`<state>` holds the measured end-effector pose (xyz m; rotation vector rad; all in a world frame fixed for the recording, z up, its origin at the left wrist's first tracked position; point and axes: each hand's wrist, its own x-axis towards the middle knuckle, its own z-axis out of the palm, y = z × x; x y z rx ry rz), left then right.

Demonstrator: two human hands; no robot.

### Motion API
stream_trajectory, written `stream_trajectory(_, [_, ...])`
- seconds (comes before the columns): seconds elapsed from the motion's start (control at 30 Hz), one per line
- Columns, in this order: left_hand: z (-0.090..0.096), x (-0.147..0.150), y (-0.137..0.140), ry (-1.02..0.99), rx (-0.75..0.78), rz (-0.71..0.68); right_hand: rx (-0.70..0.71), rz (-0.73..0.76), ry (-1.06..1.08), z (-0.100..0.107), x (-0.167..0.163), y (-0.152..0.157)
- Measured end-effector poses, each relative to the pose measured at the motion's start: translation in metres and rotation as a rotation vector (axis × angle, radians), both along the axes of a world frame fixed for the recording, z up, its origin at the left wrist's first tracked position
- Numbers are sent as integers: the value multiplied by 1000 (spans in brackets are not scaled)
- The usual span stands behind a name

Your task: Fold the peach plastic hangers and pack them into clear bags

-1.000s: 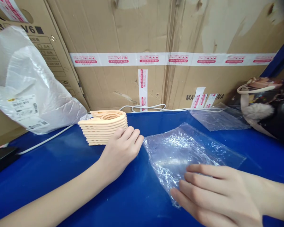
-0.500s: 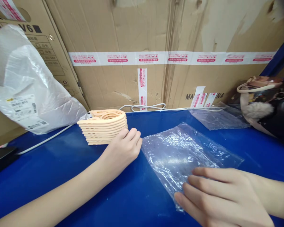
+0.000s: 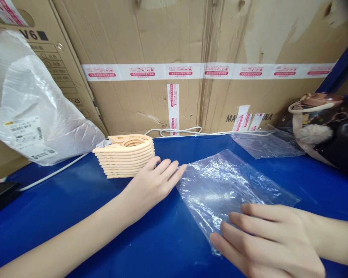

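A clear plastic bag (image 3: 217, 181) lies flat and wrinkled on the blue table (image 3: 150, 239). My left hand (image 3: 156, 177) is at the bag's upper left corner, its fingers stretched out and its fingertips at the bag's edge. Just behind that hand stands a stack of peach-coloured plastic hangers (image 3: 124, 158); the hand hides the stack's right end. My right hand (image 3: 272, 239) lies palm down over the bag's lower right part, fingers spread, with the thumb hidden.
Large cardboard boxes (image 3: 145, 38) form the back. A white plastic parcel bag (image 3: 46, 112) leans at the left above a black object (image 3: 1, 197). White cable (image 3: 181, 133) runs along the back. Another clear bag (image 3: 263, 144) and a black bag (image 3: 346, 135) lie at the right.
My left hand's fingers have uncurled and reach further right over the bag's corner. My right hand has shifted slightly left. The stack stays in place.
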<state>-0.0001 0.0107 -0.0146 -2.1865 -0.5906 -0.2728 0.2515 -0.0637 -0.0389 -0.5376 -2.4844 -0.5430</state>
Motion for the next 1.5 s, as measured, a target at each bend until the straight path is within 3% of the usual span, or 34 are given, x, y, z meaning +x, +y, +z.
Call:
stream_trajectory(0.17, [-4,2,-5,70,-99,-168,73,12,73,7,-6,4])
stream_trajectory(0.33, [-6,-1,-10,32,-136,-107,190,291,-87,17,-4,21])
stream_trajectory(0.4, [-8,-1,-10,29,-197,-82,91,311,-86,24,-3,29])
stream_trajectory(0.53, [-13,2,-11,33,-343,-62,-305,-14,74,48,8,54])
stream_trajectory(0.6, [-13,4,-13,13,-411,-50,-369,-279,112,60,21,74])
stream_trajectory(0.7, [-11,3,-15,-34,-519,-36,-482,-565,-46,69,46,105])
stream_trajectory(0.8, [-8,0,-17,-88,-667,-29,-800,-638,-207,67,61,122])
stream_trajectory(0.93, [-5,-3,-17,-243,-788,57,-1199,-514,-258,60,59,121])
stream_trajectory(1.07, [-2,-4,-18,-215,-895,165,-1387,-320,-276,59,49,111])
stream_trajectory(1.33, [-2,-9,-19,-157,-979,140,-1411,-82,-136,62,37,100])
stream_trajectory(1.4, [-5,-10,-17,-151,-996,137,-1334,-3,-104,61,33,100])
stream_trajectory(1.5, [-10,-12,-15,-174,-985,128,-1088,140,-103,54,27,101])
